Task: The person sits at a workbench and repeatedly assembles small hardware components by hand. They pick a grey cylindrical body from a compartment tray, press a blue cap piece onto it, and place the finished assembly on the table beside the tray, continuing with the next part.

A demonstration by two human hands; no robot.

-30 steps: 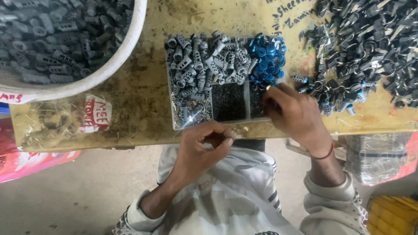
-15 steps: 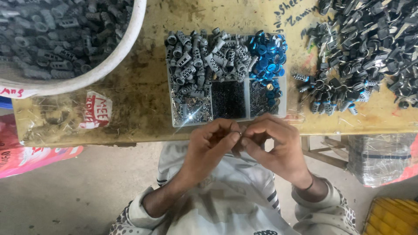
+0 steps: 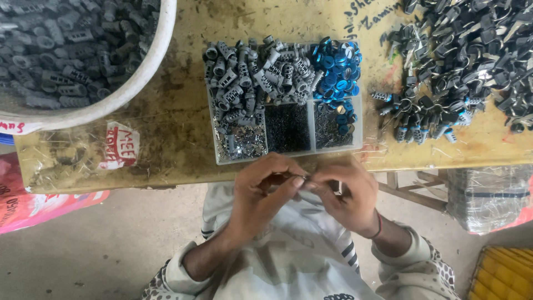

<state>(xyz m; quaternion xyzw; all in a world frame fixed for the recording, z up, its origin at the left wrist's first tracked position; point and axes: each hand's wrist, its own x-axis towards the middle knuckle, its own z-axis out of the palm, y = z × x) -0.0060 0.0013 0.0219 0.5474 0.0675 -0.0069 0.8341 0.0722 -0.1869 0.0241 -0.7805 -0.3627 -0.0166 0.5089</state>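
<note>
While both hands meet just below the table edge, the left hand (image 3: 261,191) and right hand (image 3: 347,194) pinch one small part (image 3: 301,182) between fingertips, its axis running three to nine o'clock; the tray (image 3: 219,145) lies at twelve o'clock.

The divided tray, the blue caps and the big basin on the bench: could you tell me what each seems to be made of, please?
Divided tray: clear plastic, judging by its see-through glossy walls. Blue caps: probably anodised or painted metal, given their bright sheen, though plastic is possible. Big basin: white plastic, with a smooth, dull, slightly grimy rim. Bench: wood or board, yellowish, worn and stained.
</note>
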